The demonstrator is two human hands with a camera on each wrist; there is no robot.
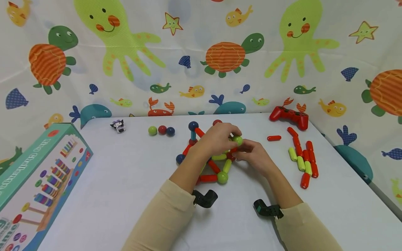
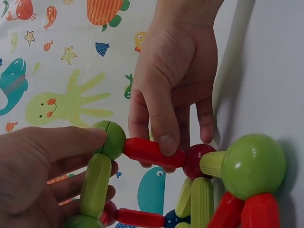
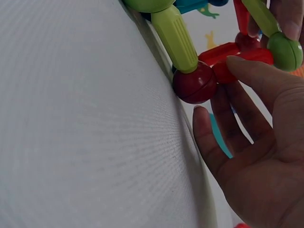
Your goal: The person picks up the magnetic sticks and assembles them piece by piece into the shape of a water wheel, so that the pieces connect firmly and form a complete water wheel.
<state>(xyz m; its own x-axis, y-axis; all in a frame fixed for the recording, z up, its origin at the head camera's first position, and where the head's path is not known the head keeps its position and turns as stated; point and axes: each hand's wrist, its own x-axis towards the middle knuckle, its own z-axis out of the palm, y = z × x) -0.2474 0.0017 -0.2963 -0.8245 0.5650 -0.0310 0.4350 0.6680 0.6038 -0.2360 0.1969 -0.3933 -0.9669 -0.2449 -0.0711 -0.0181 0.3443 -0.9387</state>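
Observation:
A frame of magnetic rods and balls (image 1: 208,178) in red, green and blue stands on the white table under both hands. My left hand (image 1: 216,139) pinches a green ball (image 1: 237,140) at its upper right corner, thumb across the ball in the left wrist view. From that ball a red rod (image 2: 138,149) runs to a dark red ball (image 3: 194,84). My right hand (image 1: 255,157) pinches this rod between thumb and fingers. A light green rod (image 2: 96,183) also joins the held ball. Part of the frame is hidden behind my left hand and forearm.
Loose red and green rods (image 1: 296,150) lie at the right, near a red game controller (image 1: 289,117). Three balls (image 1: 162,130) and a small figurine (image 1: 118,126) sit at the back left. A toy box (image 1: 59,167) stands at the left edge.

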